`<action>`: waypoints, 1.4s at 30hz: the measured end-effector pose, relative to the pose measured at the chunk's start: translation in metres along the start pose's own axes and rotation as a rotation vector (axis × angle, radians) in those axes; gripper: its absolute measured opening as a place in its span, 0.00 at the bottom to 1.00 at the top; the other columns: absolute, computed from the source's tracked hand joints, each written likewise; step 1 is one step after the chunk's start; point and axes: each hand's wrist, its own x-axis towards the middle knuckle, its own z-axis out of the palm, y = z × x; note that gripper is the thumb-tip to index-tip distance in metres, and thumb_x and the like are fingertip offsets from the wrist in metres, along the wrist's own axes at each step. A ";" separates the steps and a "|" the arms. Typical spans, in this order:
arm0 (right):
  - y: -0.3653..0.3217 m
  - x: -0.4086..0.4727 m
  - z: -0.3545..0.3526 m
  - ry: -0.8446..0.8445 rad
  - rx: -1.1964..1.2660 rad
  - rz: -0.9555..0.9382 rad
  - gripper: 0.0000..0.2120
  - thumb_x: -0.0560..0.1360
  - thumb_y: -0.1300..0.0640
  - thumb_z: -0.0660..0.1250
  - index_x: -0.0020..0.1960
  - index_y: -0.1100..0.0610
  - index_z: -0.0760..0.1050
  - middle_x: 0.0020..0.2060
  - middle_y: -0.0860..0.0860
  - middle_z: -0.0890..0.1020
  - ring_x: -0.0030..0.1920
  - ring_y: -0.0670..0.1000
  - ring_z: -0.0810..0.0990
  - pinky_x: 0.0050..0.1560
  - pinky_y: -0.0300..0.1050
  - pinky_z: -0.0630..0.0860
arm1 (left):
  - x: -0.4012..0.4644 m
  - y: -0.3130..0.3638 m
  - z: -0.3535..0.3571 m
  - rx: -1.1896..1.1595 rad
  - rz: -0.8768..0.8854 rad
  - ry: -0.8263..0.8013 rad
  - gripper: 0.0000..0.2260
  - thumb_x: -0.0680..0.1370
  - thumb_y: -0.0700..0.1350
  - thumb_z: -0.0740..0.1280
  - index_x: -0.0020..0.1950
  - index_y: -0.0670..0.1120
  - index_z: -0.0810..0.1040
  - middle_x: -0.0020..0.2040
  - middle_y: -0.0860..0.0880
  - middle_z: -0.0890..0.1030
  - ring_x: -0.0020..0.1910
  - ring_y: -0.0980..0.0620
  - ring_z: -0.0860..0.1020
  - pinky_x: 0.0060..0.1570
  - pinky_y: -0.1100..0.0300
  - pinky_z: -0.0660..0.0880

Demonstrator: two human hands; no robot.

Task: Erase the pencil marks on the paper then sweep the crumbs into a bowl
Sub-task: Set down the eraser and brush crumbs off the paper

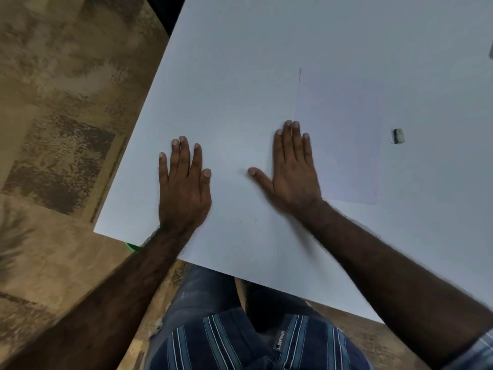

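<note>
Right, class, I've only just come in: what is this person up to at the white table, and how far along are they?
A person has both hands flat and open on the white table, holding nothing. The left hand lies near the table's left edge; the right hand overlaps the left edge of the paper. The eraser lies untouched to the paper's right. A few tiny specks dot the table. A green sliver peeks out under the near edge.

Showing matt, smooth white laminate on the table [240, 62]; lying flat on it, a thin matt paper sheet [344, 145], faintly lilac; sitting beside it, a dull, smudged rubber eraser [398, 136]; stretching beyond, mottled, rough-looking tan floor [61, 102]; appearing below, striped woven cloth shirt [213, 343] and denim.
</note>
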 end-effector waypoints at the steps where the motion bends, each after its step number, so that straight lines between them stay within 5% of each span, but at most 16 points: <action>1: -0.006 -0.004 0.001 -0.021 0.015 -0.042 0.50 0.82 0.26 0.48 0.85 0.67 0.44 0.85 0.65 0.45 0.86 0.62 0.41 0.85 0.62 0.45 | 0.000 0.000 -0.001 -0.003 0.001 -0.001 0.26 0.89 0.52 0.48 0.85 0.42 0.58 0.86 0.41 0.55 0.86 0.43 0.50 0.82 0.37 0.53; 8: -0.049 -0.038 0.002 -0.131 0.140 -0.517 0.49 0.82 0.26 0.50 0.86 0.63 0.45 0.86 0.60 0.45 0.86 0.57 0.42 0.85 0.60 0.51 | 0.000 0.002 -0.004 -0.022 -0.002 0.000 0.26 0.89 0.52 0.50 0.85 0.42 0.58 0.86 0.41 0.56 0.86 0.43 0.52 0.81 0.36 0.55; 13: -0.013 0.059 -0.020 0.004 0.120 -0.259 0.47 0.83 0.29 0.50 0.85 0.65 0.47 0.85 0.63 0.48 0.86 0.61 0.46 0.86 0.59 0.46 | 0.000 0.003 -0.004 -0.025 -0.007 -0.001 0.26 0.89 0.52 0.49 0.85 0.42 0.58 0.86 0.41 0.56 0.86 0.43 0.52 0.81 0.36 0.55; 17: 0.008 0.113 -0.030 -0.066 0.098 -0.068 0.48 0.83 0.27 0.45 0.85 0.64 0.41 0.85 0.61 0.42 0.86 0.58 0.40 0.86 0.58 0.43 | -0.001 0.004 -0.003 -0.010 -0.015 -0.011 0.26 0.89 0.53 0.48 0.85 0.43 0.58 0.86 0.42 0.56 0.86 0.43 0.52 0.81 0.37 0.55; 30: -0.058 -0.016 -0.008 -0.143 0.238 -0.588 0.41 0.86 0.34 0.51 0.86 0.63 0.50 0.86 0.59 0.50 0.86 0.55 0.45 0.85 0.58 0.50 | 0.000 0.002 -0.007 -0.056 0.004 -0.015 0.25 0.89 0.50 0.51 0.84 0.40 0.60 0.85 0.41 0.57 0.86 0.43 0.53 0.82 0.38 0.52; 33: -0.036 0.022 -0.018 -0.010 0.304 -0.459 0.36 0.87 0.40 0.53 0.84 0.64 0.56 0.84 0.61 0.56 0.86 0.58 0.53 0.85 0.59 0.52 | 0.003 0.003 -0.008 -0.164 -0.015 0.037 0.23 0.89 0.47 0.54 0.81 0.38 0.67 0.83 0.40 0.64 0.84 0.41 0.58 0.82 0.38 0.54; 37: -0.008 0.083 -0.027 -0.052 0.210 -0.173 0.40 0.85 0.35 0.48 0.85 0.63 0.49 0.86 0.60 0.50 0.86 0.57 0.46 0.86 0.57 0.46 | 0.016 0.015 -0.013 -0.397 -0.105 0.102 0.20 0.86 0.43 0.61 0.76 0.37 0.74 0.74 0.40 0.77 0.75 0.40 0.75 0.78 0.49 0.66; 42: -0.023 0.070 -0.013 -0.112 0.126 -0.279 0.44 0.85 0.31 0.45 0.85 0.64 0.45 0.85 0.62 0.45 0.86 0.58 0.42 0.85 0.59 0.44 | 0.045 0.036 -0.026 -0.601 -0.266 0.243 0.17 0.87 0.44 0.59 0.74 0.42 0.77 0.53 0.45 0.86 0.53 0.57 0.80 0.63 0.76 0.70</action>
